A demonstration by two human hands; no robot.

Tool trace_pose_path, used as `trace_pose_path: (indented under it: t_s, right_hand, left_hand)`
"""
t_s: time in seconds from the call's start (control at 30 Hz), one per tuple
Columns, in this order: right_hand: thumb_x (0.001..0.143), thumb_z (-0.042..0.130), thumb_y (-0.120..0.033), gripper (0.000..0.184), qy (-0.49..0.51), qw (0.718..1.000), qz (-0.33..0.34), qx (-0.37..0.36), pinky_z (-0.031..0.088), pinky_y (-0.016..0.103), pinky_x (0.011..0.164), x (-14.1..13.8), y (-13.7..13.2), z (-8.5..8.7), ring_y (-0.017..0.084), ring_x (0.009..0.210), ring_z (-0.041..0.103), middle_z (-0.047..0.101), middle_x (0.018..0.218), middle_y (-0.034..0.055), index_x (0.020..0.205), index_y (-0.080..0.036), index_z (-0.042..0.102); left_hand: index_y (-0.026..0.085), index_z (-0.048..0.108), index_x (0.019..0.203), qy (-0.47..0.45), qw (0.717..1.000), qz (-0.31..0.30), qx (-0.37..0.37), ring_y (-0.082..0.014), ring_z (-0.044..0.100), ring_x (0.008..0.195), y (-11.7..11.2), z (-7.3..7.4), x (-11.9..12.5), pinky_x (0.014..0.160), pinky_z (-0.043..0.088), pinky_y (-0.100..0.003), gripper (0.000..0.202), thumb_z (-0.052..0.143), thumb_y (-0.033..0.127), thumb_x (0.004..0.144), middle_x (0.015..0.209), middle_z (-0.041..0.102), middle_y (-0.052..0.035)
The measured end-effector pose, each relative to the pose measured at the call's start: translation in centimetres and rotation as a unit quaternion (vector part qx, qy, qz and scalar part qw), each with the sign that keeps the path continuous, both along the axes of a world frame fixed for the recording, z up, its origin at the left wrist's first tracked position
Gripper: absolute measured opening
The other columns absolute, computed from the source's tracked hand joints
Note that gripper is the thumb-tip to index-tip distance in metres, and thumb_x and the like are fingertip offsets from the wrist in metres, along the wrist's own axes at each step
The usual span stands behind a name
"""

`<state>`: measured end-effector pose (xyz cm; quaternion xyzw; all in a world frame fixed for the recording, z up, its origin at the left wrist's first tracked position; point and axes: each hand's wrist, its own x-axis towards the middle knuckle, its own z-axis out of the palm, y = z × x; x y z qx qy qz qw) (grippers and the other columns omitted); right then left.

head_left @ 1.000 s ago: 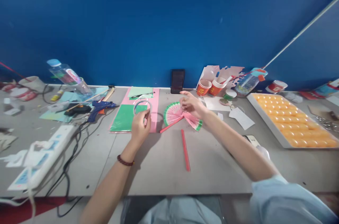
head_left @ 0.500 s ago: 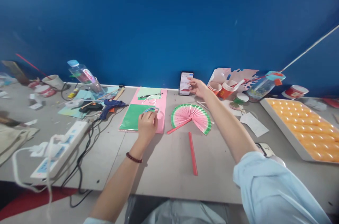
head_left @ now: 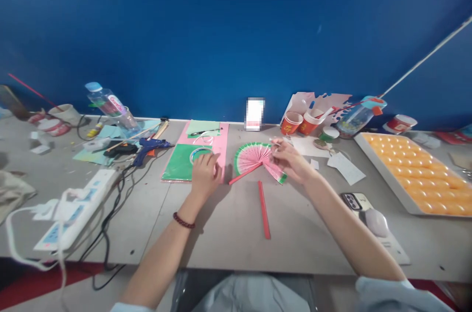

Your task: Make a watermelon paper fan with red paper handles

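My left hand (head_left: 205, 173) rests on green sheets (head_left: 179, 167) over a pink sheet (head_left: 221, 142). Its fingers are loosely bent, with the thumb apart, beside a roll of tape (head_left: 195, 154). Over the right side of a folded watermelon-patterned paper fan (head_left: 249, 157) is my right hand (head_left: 289, 158). The fingertips come together near a small pale bit; what they hold, if anything, is unclear. One red strip (head_left: 245, 173) lies along the fan's left edge, and a second red strip (head_left: 264, 211) lies separately in front.
A lit phone (head_left: 254, 114) stands against the blue wall. Paper cups (head_left: 292, 123) and a bottle (head_left: 356, 117) are back right, beyond a tray of orange domes (head_left: 416, 169). To the left are a glue gun (head_left: 151, 147), cables and a power strip (head_left: 79, 211).
My right hand has come down from the phone screen to the fan's right side. The left hand stays on the green sheets by the tape. The view has shifted slightly.
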<state>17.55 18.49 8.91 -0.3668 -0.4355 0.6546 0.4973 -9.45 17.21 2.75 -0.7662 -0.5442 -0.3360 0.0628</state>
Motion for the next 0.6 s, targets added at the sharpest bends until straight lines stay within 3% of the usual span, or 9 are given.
trace_pose_path:
  t_s: [0.13,0.23,0.33,0.4,0.6]
  right_hand:
    - [0.070,0.071,-0.021,0.032,-0.013,0.998,-0.003,-0.054,0.049,0.025,0.062,0.7,-4.1,-2.0,0.010,0.065,0.059,0.057,0.078,-0.0053,0.098,-0.025,0.056]
    - [0.071,0.071,-0.024,0.032,-0.022,0.998,-0.012,-0.056,0.047,0.023,0.060,0.8,-5.1,-3.0,0.010,0.066,0.058,0.058,0.081,-0.0045,0.099,-0.026,0.057]
    - [0.072,0.072,-0.027,0.037,-0.025,0.998,-0.026,-0.049,0.046,0.022,0.061,0.6,-5.0,-3.6,0.010,0.070,0.058,0.057,0.084,-0.0040,0.106,-0.028,0.058]
    - [0.071,0.073,-0.028,0.040,-0.023,0.998,-0.036,-0.049,0.045,0.022,0.063,0.5,-4.7,-3.8,0.010,0.071,0.058,0.057,0.084,-0.0044,0.109,-0.030,0.059]
    - [0.070,0.073,-0.026,0.037,-0.023,0.997,-0.017,-0.070,0.044,0.022,0.062,0.9,-4.9,-4.3,0.009,0.067,0.055,0.056,0.084,-0.0035,0.105,-0.028,0.062]
  left_hand:
    - [0.020,0.060,0.105,-0.057,0.975,-0.174,-0.124,-0.0205,0.057,0.093,-2.4,1.0,3.1,0.080,0.045,-0.032,0.022,0.044,0.024,0.090,0.098,0.062,-0.0068]
    - [0.021,0.060,0.106,-0.049,0.946,-0.230,-0.223,-0.0191,0.059,0.092,-3.8,1.3,5.7,0.079,0.046,-0.031,0.022,0.045,0.029,0.091,0.100,0.060,-0.0057]
    - [0.019,0.058,0.109,-0.013,0.945,-0.184,-0.270,-0.0224,0.059,0.094,-4.1,1.3,7.9,0.075,0.047,-0.033,0.025,0.052,0.029,0.087,0.104,0.059,-0.0080]
    - [0.018,0.060,0.102,0.008,0.944,-0.151,-0.292,-0.0236,0.058,0.094,-4.0,1.4,8.9,0.070,0.046,-0.032,0.022,0.055,0.033,0.086,0.106,0.057,-0.0093]
    - [0.019,0.059,0.086,-0.023,0.944,-0.166,-0.285,-0.0211,0.057,0.088,-4.1,0.6,9.8,0.067,0.042,-0.029,0.022,0.071,0.034,0.075,0.100,0.058,-0.0060]
